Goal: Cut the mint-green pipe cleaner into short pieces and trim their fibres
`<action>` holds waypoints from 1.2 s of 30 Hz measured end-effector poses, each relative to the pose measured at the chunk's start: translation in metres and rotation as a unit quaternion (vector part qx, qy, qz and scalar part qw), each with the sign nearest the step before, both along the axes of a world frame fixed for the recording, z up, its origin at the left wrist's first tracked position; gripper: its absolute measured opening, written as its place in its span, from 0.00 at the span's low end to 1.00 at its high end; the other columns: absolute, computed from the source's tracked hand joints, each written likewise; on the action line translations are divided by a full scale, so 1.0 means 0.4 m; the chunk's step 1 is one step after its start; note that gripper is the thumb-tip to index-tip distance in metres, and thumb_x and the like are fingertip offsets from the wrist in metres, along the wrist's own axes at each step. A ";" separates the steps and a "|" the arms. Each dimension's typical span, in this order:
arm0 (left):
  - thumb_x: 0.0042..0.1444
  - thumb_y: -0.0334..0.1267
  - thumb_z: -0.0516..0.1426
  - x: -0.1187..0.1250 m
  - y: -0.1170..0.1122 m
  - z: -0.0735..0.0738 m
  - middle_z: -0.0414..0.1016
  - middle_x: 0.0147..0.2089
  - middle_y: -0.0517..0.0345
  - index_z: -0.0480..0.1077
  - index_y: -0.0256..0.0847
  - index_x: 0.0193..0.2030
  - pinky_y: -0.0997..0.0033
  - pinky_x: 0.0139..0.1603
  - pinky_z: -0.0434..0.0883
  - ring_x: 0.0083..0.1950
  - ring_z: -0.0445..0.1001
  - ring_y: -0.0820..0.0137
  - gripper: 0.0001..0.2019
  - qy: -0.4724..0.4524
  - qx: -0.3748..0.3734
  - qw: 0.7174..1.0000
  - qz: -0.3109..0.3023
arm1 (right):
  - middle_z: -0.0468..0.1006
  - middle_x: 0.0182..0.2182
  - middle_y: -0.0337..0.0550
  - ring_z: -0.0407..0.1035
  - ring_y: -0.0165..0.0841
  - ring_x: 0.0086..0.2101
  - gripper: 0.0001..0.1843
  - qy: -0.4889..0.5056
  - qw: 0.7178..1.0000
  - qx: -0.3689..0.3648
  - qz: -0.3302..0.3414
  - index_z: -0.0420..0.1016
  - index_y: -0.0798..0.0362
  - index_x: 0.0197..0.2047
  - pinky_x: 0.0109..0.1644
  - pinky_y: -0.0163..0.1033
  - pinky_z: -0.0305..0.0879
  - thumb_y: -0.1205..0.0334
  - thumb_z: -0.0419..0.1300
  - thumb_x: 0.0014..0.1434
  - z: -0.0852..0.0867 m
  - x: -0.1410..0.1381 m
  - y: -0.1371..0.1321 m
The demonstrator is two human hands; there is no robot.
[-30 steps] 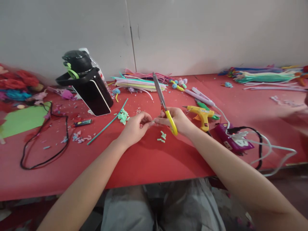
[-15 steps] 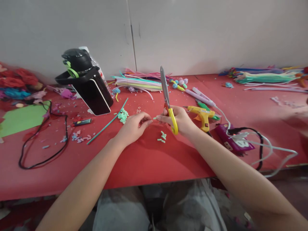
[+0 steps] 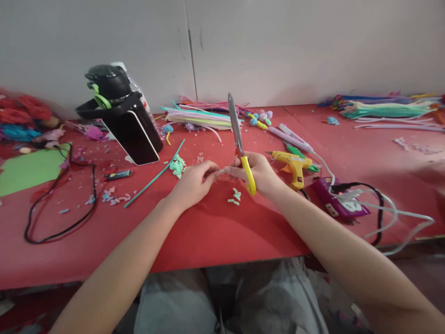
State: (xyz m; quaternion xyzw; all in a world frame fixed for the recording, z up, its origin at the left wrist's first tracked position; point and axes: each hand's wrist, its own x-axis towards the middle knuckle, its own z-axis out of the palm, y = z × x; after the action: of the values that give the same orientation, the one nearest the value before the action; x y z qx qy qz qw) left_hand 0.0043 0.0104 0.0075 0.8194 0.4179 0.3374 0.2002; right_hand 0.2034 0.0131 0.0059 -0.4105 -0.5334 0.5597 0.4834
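Note:
Over the red table [image 3: 215, 232] my two hands meet fingertip to fingertip. My left hand [image 3: 193, 182] pinches a tiny pale piece I can barely make out. My right hand [image 3: 259, 172] is closed round the yellow handle of a pair of scissors [image 3: 239, 141], blades together and pointing up and away; its thumb and forefinger also pinch at the same small piece. A few short mint-green cut bits [image 3: 235, 197] lie on the table just below my hands. A larger heap of mint bits [image 3: 177, 166] lies to the left beside a long teal pipe cleaner [image 3: 156, 178].
A black bottle with a phone [image 3: 134, 137] leaning on it stands back left. Bundles of pipe cleaners [image 3: 200, 118] lie along the wall. A yellow glue gun [image 3: 292, 164], a purple power strip [image 3: 339, 202] with cables, a black cord loop [image 3: 62, 208] and green paper [image 3: 29, 169] are around.
The scissors swung from leaning left to nearly upright in my right hand. My fingertips parted slightly, then came back together. The view shifted a little.

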 end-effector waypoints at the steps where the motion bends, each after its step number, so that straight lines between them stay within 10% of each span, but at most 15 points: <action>1: 0.66 0.38 0.57 0.000 -0.001 0.000 0.80 0.35 0.60 0.73 0.41 0.39 0.71 0.39 0.69 0.36 0.77 0.71 0.06 -0.004 0.002 1.000 0.000 | 0.73 0.23 0.32 0.71 0.28 0.26 0.24 0.007 1.000 0.000 -0.001 0.65 0.51 0.29 0.36 0.39 0.69 0.55 0.78 0.40 0.001 -0.001 -0.001; 12: 0.67 0.38 0.55 0.003 0.000 -0.008 0.79 0.33 0.59 0.73 0.40 0.39 0.72 0.36 0.69 0.34 0.76 0.73 0.07 -0.052 0.002 0.998 -0.020 | 0.72 0.24 0.34 0.70 0.29 0.26 0.25 -0.011 1.000 0.023 -0.006 0.65 0.50 0.29 0.35 0.38 0.67 0.51 0.77 0.41 0.003 -0.005 -0.006; 20: 0.64 0.38 0.58 -0.056 0.027 0.009 0.74 0.27 0.59 0.71 0.39 0.34 0.72 0.33 0.71 0.29 0.73 0.73 0.08 -0.162 -0.034 0.984 0.062 | 0.53 0.20 0.30 0.46 0.24 0.24 0.31 -0.309 0.936 0.112 -0.130 0.56 0.50 0.24 0.27 0.37 0.42 0.42 0.73 0.44 0.010 0.051 0.017; 36: 0.62 0.38 0.57 -0.107 0.039 0.032 0.72 0.25 0.61 0.71 0.39 0.32 0.73 0.30 0.67 0.27 0.69 0.74 0.08 -0.126 0.005 0.988 0.084 | 0.49 0.21 0.32 0.45 0.26 0.26 0.38 -0.453 0.882 0.130 -0.007 0.52 0.50 0.22 0.28 0.38 0.42 0.28 0.68 0.43 -0.027 0.069 0.038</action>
State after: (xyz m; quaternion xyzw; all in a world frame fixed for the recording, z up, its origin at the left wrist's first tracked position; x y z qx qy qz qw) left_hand -0.0384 0.0262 0.0205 0.7331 0.4551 0.4559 0.2180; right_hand 0.2311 0.0284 -0.0050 -0.5566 -0.7591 0.2353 0.2420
